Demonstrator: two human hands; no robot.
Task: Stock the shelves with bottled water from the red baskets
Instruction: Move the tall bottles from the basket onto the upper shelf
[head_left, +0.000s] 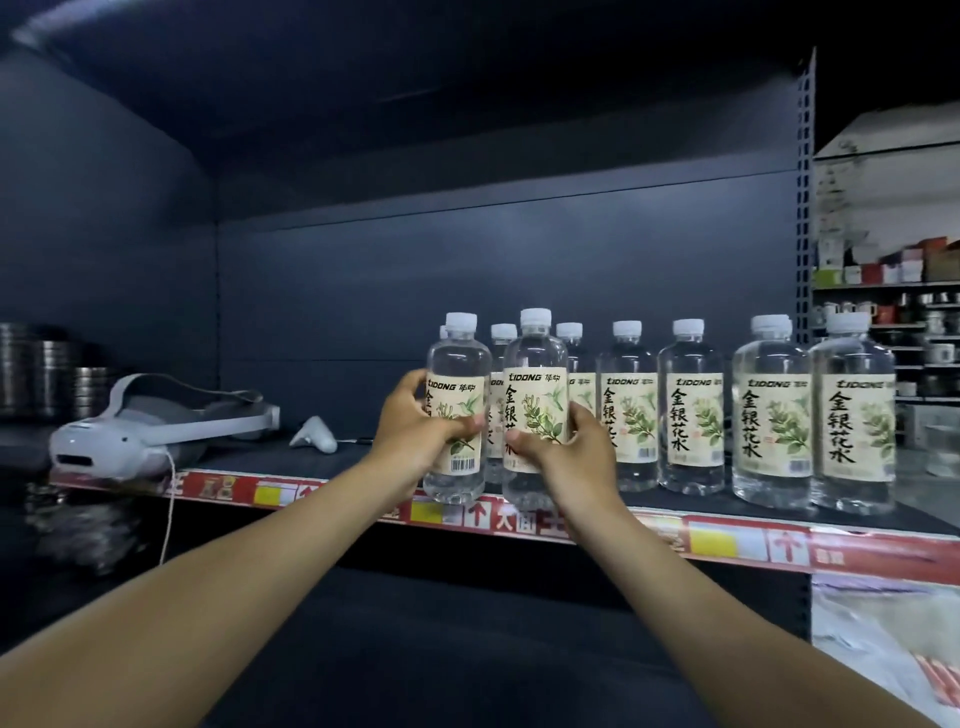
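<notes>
My left hand (415, 431) grips a clear water bottle (457, 364) with a white cap and a cream label, held upright at the shelf's front edge. My right hand (566, 447) grips a second bottle (535, 358) of the same kind right beside it. Both bottles hang at the front lip of the dark shelf (322, 457). To their right a row of several identical bottles (691, 410) stands on the shelf, with more behind. No red basket is in view.
A white headset (140, 431) with a cord and a white controller (314, 434) lie on the shelf's left part. Stacked metal bowls (47, 369) sit at far left. A red price strip (727, 545) runs along the shelf edge. Another stocked rack (893, 312) stands at right.
</notes>
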